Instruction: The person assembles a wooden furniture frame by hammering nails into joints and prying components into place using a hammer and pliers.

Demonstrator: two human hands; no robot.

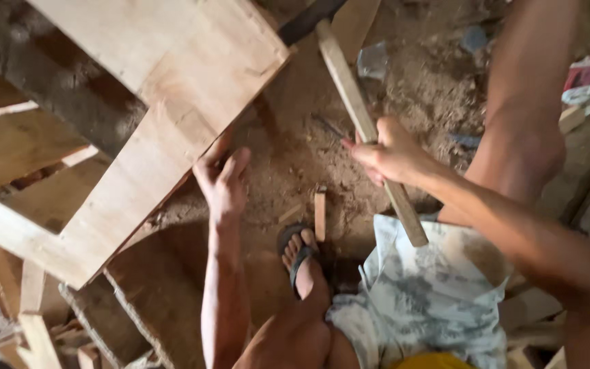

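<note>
Two hands: your left hand (222, 179) and right hand (385, 150), both at work.
Board (172, 102): pale wood, tilted over the dirt floor (295, 137), its lower edge by your left hand; it looks stiff and fairly heavy, best held along an edge.
Left hand: fingers loosely spread, pressed against the board's edge.
Hammer (367, 130): long wooden handle, dark head up near the board's corner; likely top-heavy.
Right hand: closed round the handle's middle.
Offcut (319, 213): small, beside your sandal (296, 251).
</note>
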